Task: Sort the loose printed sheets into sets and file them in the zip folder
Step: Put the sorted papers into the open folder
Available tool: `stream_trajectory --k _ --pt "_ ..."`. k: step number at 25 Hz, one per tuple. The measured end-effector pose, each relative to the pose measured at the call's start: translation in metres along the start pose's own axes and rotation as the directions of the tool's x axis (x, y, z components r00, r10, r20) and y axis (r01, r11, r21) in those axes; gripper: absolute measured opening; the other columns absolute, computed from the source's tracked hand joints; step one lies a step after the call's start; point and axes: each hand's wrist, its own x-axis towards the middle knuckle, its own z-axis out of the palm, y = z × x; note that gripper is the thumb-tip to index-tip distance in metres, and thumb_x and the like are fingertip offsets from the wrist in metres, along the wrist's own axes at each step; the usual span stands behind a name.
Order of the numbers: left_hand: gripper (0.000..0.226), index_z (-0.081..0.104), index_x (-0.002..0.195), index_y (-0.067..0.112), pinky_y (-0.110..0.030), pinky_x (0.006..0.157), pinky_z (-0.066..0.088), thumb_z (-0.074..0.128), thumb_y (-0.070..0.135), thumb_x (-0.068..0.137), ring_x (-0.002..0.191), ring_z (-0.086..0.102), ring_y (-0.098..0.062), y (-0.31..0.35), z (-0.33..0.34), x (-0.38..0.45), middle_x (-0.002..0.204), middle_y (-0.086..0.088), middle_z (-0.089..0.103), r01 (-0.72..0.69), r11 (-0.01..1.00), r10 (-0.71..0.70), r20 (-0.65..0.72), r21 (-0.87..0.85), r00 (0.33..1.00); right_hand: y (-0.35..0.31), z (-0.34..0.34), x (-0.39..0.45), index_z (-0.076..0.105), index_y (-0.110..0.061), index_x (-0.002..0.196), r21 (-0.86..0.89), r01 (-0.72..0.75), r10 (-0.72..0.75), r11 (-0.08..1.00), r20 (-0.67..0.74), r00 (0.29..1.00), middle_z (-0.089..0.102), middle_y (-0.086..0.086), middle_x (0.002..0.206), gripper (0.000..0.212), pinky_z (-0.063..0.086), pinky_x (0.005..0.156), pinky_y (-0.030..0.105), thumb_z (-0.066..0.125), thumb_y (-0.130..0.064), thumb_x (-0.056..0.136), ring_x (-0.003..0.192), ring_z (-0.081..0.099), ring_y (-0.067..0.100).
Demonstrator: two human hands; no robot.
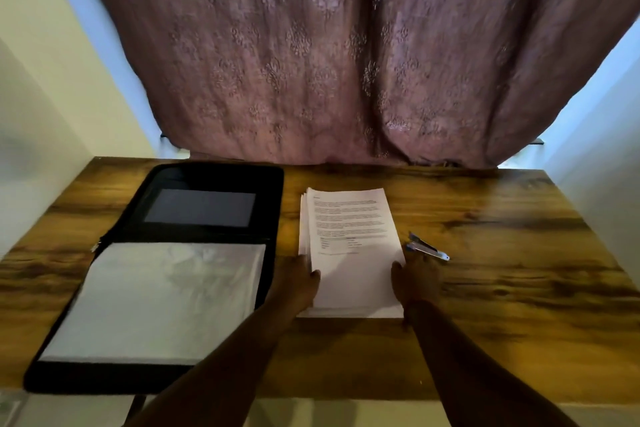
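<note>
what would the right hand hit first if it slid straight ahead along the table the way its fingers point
Probably the stapler. The right hand grips the right edge of the paper stack, fingers pointing away from the person, and the stapler lies just beyond them on the table.

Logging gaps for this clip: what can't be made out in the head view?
- Printed text on the paper stack: too small and blurred to read.
- Sheet count: only the top page shows.
- Zip folder sleeve contents: hidden by glare.
- Stapler: blurred, near end behind the right hand.
</note>
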Motion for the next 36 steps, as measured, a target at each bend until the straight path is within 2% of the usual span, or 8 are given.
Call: stream_trajectory --k 6,10,15,18,23,29,33,36 --pt "0.036 0.052 0.132 0.016 -0.032 0.091 0.051 0.057 0.018 0.096 0.115 0.060 -0.021 0.001 0.005 0.013 0.130 -0.004 0.060 0.133 0.986 -0.139 -0.060 -0.101 0.988 0.002 0.006 0.005 0.060 -0.015 0.121 0.260 -0.070 0.059 0.963 0.047 0.997 0.066 0.007 0.116 0.030 0.056 0.087 0.043 0.059 -0.025 0.093 0.101 0.064 0.023" --pt "0.022 0.055 0.116 0.022 -0.024 0.068 0.051 0.056 0.031 0.096 0.094 0.064 -0.014 0.003 0.009 0.011 0.115 0.003 0.063 0.150 0.978 -0.123 -0.174 0.148 0.977 0.005 0.005 0.000 0.050 -0.016 0.134 0.189 0.051 -0.050 0.981 -0.013 0.999 0.055 0.009 0.135 0.046 0.053 0.094 0.041 0.062 -0.027 0.091 0.118 0.056 0.025" --pt "0.026 0.053 0.119 0.021 -0.023 0.073 0.054 0.049 0.038 0.099 0.097 0.065 -0.015 0.006 0.004 0.008 0.116 0.002 0.060 0.020 0.902 0.070 -0.191 0.432 0.979 0.000 0.001 -0.017 0.039 -0.017 0.141 0.103 0.116 -0.112 0.988 -0.048 0.993 0.046 0.009 0.144 0.057 0.052 0.096 0.044 0.063 -0.030 0.091 0.127 0.050 0.028" --pt "0.024 0.053 0.115 0.021 -0.027 0.071 0.057 0.048 0.039 0.099 0.090 0.065 -0.014 0.003 0.001 0.009 0.109 0.003 0.063 0.003 0.874 0.084 -0.157 0.487 0.984 -0.009 -0.005 -0.025 0.041 -0.017 0.138 0.293 0.038 -0.040 0.955 0.002 0.999 0.056 0.008 0.136 0.048 0.054 0.091 0.043 0.059 -0.023 0.095 0.118 0.059 0.027" --pt "0.028 0.054 0.122 0.014 -0.021 0.053 0.045 0.054 0.026 0.097 0.082 0.060 -0.014 0.006 -0.005 0.017 0.109 0.000 0.063 0.219 0.974 -0.222 -0.063 -0.062 0.973 -0.010 -0.013 -0.019 0.047 -0.013 0.134 0.610 -0.159 -0.001 0.776 0.253 0.967 0.057 0.010 0.132 0.037 0.050 0.086 0.034 0.053 -0.020 0.099 0.111 0.058 0.027" --pt "0.032 0.058 0.124 0.015 -0.021 0.061 0.041 0.057 0.030 0.096 0.089 0.057 -0.013 0.000 -0.020 0.018 0.116 -0.004 0.064 0.277 0.936 -0.307 -0.120 -0.217 0.944 0.010 -0.017 -0.013 0.055 -0.019 0.133 0.705 -0.120 -0.140 0.699 0.300 0.944 0.059 0.001 0.130 0.036 0.051 0.091 0.037 0.056 -0.026 0.098 0.110 0.057 0.019" --pt "0.028 0.059 0.122 0.014 -0.026 0.069 0.051 0.062 0.020 0.095 0.095 0.065 -0.016 -0.004 -0.026 0.018 0.118 -0.005 0.068 0.222 0.812 -0.307 -0.071 -0.539 0.949 0.011 -0.023 -0.014 0.056 -0.018 0.130 0.704 -0.138 -0.193 0.696 0.370 0.909 0.057 0.001 0.127 0.034 0.053 0.084 0.035 0.056 -0.029 0.097 0.110 0.057 0.022" --pt "0.028 0.061 0.123 0.015 -0.026 0.072 0.051 0.059 0.016 0.096 0.098 0.065 -0.016 -0.002 -0.029 0.015 0.120 -0.003 0.068 0.209 0.857 -0.278 -0.080 -0.472 0.957 0.011 -0.022 -0.014 0.057 -0.024 0.127 0.695 -0.171 -0.198 0.698 0.418 0.887 0.058 0.002 0.126 0.034 0.054 0.087 0.044 0.057 -0.036 0.095 0.106 0.059 0.024"
